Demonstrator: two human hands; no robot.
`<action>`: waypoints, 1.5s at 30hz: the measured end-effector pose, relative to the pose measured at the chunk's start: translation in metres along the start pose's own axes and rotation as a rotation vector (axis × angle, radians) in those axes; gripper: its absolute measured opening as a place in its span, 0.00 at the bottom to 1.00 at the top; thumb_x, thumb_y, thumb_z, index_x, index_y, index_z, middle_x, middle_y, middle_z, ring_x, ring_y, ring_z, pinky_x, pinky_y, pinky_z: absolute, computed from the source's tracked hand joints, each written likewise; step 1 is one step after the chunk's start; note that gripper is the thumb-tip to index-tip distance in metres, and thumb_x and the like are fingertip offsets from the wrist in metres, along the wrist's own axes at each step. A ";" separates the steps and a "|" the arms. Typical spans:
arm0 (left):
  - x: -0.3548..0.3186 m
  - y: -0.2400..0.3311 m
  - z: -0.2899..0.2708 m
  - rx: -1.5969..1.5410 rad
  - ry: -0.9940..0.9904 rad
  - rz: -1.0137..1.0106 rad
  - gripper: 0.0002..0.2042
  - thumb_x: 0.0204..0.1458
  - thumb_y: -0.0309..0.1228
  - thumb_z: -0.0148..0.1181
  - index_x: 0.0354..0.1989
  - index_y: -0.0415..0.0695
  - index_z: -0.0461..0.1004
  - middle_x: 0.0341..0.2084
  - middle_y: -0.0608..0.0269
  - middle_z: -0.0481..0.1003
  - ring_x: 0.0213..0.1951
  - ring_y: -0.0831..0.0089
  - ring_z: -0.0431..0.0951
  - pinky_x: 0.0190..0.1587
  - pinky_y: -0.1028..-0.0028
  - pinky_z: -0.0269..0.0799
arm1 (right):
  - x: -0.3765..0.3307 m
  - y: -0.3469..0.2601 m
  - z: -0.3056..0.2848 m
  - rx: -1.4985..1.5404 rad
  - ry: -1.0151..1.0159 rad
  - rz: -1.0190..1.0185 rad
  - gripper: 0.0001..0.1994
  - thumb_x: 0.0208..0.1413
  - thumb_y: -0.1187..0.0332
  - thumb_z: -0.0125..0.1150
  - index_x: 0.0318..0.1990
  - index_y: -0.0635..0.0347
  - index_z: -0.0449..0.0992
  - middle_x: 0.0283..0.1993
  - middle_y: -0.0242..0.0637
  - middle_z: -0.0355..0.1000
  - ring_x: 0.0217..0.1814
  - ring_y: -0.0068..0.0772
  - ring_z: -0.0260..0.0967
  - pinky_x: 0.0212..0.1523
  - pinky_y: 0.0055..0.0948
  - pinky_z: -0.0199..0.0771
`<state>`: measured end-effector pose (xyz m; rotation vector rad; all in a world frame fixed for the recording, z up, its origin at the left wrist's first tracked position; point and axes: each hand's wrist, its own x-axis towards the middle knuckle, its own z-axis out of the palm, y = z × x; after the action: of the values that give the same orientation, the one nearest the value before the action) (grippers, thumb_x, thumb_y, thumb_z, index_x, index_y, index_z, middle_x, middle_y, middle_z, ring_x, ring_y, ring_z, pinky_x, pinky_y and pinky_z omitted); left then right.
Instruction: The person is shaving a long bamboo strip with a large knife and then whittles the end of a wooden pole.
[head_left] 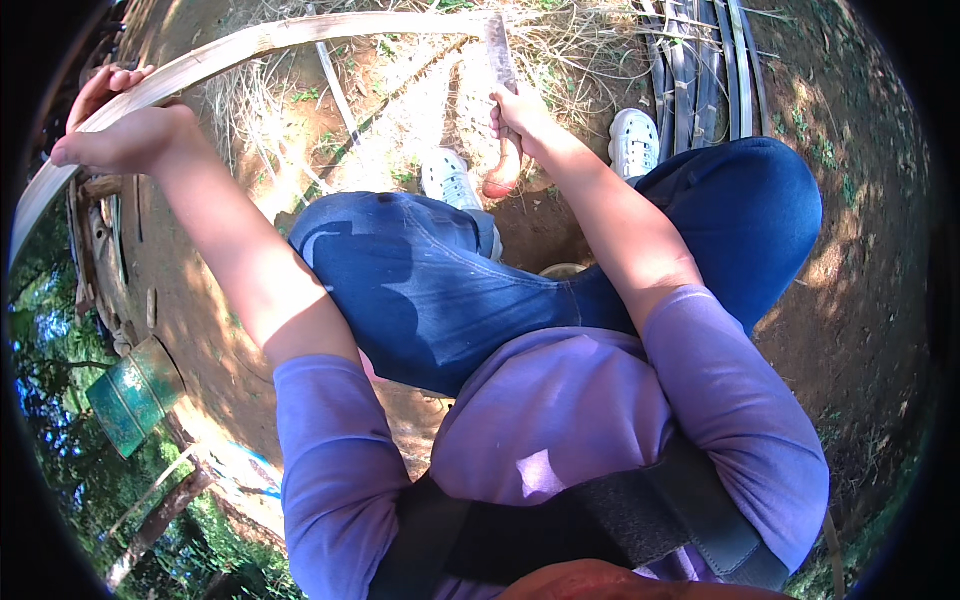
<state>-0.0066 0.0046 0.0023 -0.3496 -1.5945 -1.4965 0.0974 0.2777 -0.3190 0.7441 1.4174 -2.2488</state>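
A: What is the seated person doing out on the bare ground?

B: The left hand is gripping a long pale bamboo strip near its end, fingers wrapped tight around it. The right hand is closed around the reddish handle of a knife, whose blade is meeting the strip at the top of the frame.

A: And where is the strip lying?

B: It is arching from the left edge, over the left hand, across to the blade, above the knees in blue jeans and the white shoes.

A: How far along does the work look?

B: Judging from the scene, it is well under way. Dry shavings are lying in front of the feet, and a bundle of dark strips is resting beside the right shoe. The blade is sitting at the strip's far end, so most of this length seems still to be worked. A green can is standing off to the left.
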 end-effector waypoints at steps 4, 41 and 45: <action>0.003 0.003 0.005 0.002 -0.007 0.021 0.40 0.58 0.64 0.17 0.27 0.38 0.68 0.21 0.54 0.69 0.22 0.68 0.69 0.25 0.72 0.71 | 0.001 -0.009 0.013 -0.085 -0.042 0.132 0.08 0.60 0.66 0.51 0.39 0.61 0.67 0.23 0.34 0.65 0.21 0.27 0.65 0.23 0.29 0.73; -0.002 0.011 0.023 0.105 -0.050 0.098 0.42 0.57 0.65 0.20 0.24 0.33 0.68 0.18 0.49 0.68 0.22 0.64 0.70 0.29 0.70 0.73 | -0.002 -0.002 0.031 -0.127 -0.142 0.173 0.07 0.64 0.66 0.50 0.41 0.60 0.64 0.22 0.33 0.63 0.20 0.25 0.63 0.21 0.27 0.69; -0.005 0.013 0.025 0.123 -0.029 0.090 0.42 0.57 0.65 0.19 0.24 0.34 0.69 0.18 0.51 0.69 0.22 0.65 0.71 0.30 0.71 0.74 | -0.020 -0.004 0.040 -0.167 -0.155 0.142 0.10 0.63 0.64 0.51 0.39 0.63 0.65 0.23 0.33 0.64 0.21 0.25 0.64 0.22 0.27 0.70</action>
<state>-0.0046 0.0323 0.0101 -0.3703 -1.6629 -1.3244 0.1013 0.2438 -0.2902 0.5834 1.4103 -2.0060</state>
